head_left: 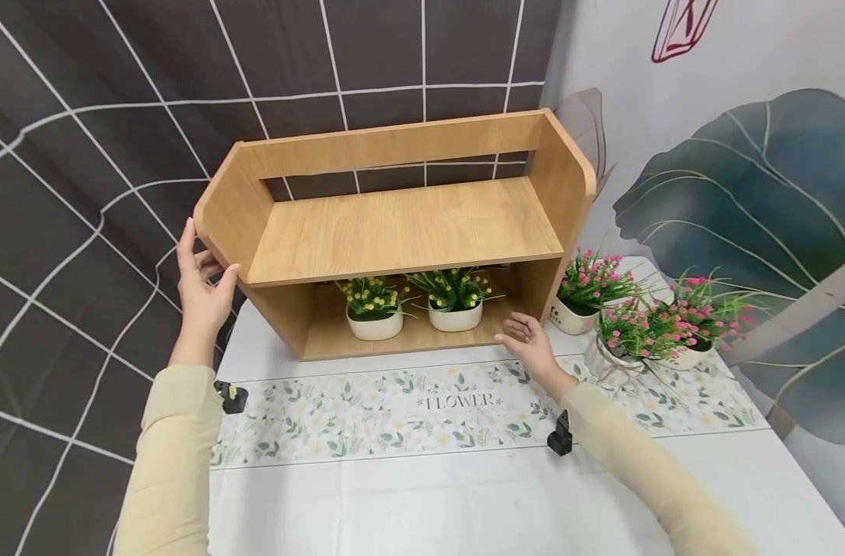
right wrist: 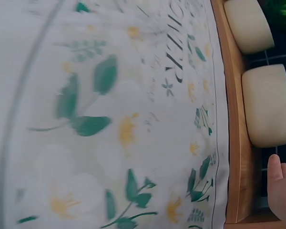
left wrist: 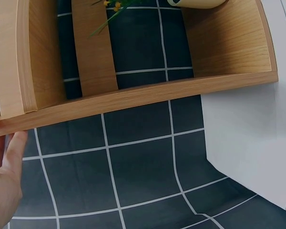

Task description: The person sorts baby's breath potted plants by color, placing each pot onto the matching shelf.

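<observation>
A wooden two-tier shelf (head_left: 408, 228) stands on the table. My left hand (head_left: 203, 297) holds the front edge of its left side panel between thumb and fingers; the left wrist view also shows this hand (left wrist: 7, 176) at the panel edge (left wrist: 148, 93). On the lower board sit two white pots with yellow flowers, a left pot (head_left: 375, 326) and a right pot (head_left: 456, 316). My right hand (head_left: 534, 351) reaches to the lower opening, right of the right pot, fingers loosely extended and holding nothing. In the right wrist view its fingertips (right wrist: 275, 167) are close to that pot (right wrist: 269, 105).
Right of the shelf stand several pots of pink flowers, one pot (head_left: 571, 316) close against the side panel and another pot (head_left: 612, 363) nearer the front. A floral runner (head_left: 367, 409) crosses the white table (head_left: 395, 510). A dark checked cloth (head_left: 61, 232) hangs behind.
</observation>
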`<action>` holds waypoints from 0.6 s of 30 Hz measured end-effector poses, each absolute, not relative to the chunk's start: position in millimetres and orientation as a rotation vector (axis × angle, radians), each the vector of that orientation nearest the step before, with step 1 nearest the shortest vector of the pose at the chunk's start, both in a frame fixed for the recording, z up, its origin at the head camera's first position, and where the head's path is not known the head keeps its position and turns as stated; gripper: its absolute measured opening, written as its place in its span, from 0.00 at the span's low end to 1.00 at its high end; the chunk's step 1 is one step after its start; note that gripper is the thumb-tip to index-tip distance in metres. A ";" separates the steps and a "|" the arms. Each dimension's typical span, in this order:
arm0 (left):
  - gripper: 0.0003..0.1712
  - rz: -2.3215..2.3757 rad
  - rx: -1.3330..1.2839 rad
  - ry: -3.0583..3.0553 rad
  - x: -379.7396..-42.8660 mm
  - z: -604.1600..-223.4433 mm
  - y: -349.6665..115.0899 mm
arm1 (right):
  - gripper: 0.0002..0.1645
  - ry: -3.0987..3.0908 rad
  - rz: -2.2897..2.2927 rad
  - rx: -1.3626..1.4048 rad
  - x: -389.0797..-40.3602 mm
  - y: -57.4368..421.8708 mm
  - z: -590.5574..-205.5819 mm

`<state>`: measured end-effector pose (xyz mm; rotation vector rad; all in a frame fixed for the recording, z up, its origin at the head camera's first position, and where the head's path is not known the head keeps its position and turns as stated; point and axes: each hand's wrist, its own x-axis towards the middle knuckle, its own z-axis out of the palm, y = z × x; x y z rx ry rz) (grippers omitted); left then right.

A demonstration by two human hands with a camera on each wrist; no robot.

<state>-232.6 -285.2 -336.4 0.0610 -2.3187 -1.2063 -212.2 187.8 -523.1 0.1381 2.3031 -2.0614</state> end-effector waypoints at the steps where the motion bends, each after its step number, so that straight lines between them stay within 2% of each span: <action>1: 0.47 -1.207 0.063 -2.320 -232.5 -336.5 -285.2 | 0.41 2.299 -2.054 0.140 -208.8 189.8 -522.6; 18: 0.47 -1.227 0.052 -2.307 -231.9 -335.7 -284.5 | 0.38 2.343 -2.009 0.169 -145.4 223.8 -520.4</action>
